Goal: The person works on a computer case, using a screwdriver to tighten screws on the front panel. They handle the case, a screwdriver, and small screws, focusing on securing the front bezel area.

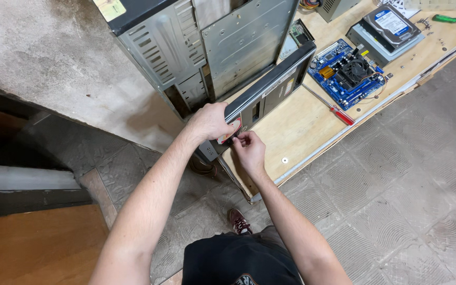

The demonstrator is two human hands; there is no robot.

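Two hands on one computer case; perhaps two screwdrivers.

The computer case is grey perforated metal with a black front panel, where a red-and-white sticker sits. The motherboard is blue with a black fan. The screwdriver has a red handle; another is green. The workbench is pale wood. The floor shows grey patterned tiles. The shoe is maroon with white laces.
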